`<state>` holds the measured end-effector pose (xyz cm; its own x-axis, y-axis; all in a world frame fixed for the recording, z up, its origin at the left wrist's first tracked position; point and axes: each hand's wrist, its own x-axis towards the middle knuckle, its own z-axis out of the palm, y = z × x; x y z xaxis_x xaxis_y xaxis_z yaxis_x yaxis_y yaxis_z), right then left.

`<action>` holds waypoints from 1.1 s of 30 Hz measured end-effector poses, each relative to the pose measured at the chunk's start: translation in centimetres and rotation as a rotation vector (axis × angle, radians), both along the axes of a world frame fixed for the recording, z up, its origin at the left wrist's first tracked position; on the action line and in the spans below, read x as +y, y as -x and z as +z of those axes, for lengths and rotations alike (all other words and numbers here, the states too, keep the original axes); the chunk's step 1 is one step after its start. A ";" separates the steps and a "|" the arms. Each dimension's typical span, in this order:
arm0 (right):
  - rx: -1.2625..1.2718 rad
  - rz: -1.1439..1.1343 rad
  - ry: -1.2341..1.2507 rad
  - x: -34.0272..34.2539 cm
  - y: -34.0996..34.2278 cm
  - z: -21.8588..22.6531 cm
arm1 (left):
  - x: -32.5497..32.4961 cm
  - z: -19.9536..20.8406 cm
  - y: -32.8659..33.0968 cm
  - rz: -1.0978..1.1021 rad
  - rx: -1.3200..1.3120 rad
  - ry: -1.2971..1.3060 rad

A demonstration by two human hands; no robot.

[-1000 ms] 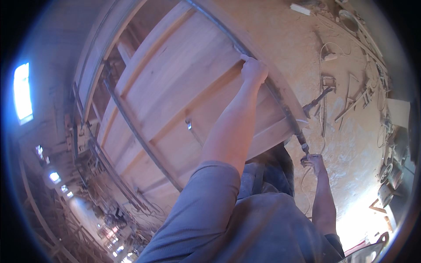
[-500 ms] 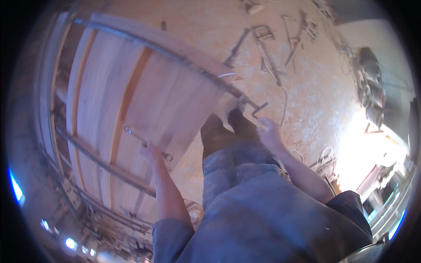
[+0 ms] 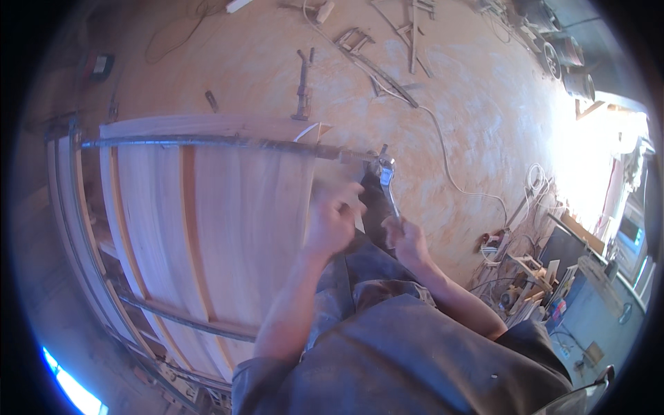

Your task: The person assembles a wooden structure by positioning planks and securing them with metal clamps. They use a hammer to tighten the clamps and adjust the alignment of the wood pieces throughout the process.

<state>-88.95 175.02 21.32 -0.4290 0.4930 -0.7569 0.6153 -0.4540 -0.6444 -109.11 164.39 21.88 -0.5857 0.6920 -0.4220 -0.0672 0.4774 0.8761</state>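
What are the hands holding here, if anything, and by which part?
The right hand holds a wrench by its lower end. The left hand is blurred, so whether it holds anything cannot be told.

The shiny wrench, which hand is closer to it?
Right. The right hand holds the wrench by its handle; the left hand, blurred, is off to the wrench's left, not touching it.

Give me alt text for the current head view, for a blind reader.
A person's right hand holds a wrench whose head is at the end of a long metal bar across a wooden panel. The left hand, blurred, is near the panel's right edge; a pale cord lies on the floor.
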 end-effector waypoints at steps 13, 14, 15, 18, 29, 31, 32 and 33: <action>-0.440 0.129 -0.551 3.8 0.2 0.0 | -2.0 -10.7 26.9 0.010 1.039 0.363; -0.454 0.170 -0.567 3.6 -0.1 0.1 | -1.4 -11.1 27.2 0.008 1.006 0.397; -0.466 0.215 -0.581 3.3 -0.7 0.3 | -0.7 -11.5 27.5 0.009 0.973 0.433; -0.418 0.316 -0.656 1.8 -1.7 1.5 | 0.4 -10.6 27.1 -0.112 0.980 0.668; -0.213 0.301 -0.997 7.7 9.8 12.8 | 1.4 -8.8 25.8 -0.057 0.993 0.718; -0.153 0.266 -1.121 11.0 12.5 11.7 | 1.0 -9.1 25.7 -0.056 1.019 0.729; -0.094 0.231 -1.200 13.3 14.3 10.5 | 1.0 -9.0 25.6 -0.052 1.018 0.706; -0.143 0.199 -1.170 15.6 16.7 9.8 | 1.0 -8.8 25.7 -0.045 1.018 0.682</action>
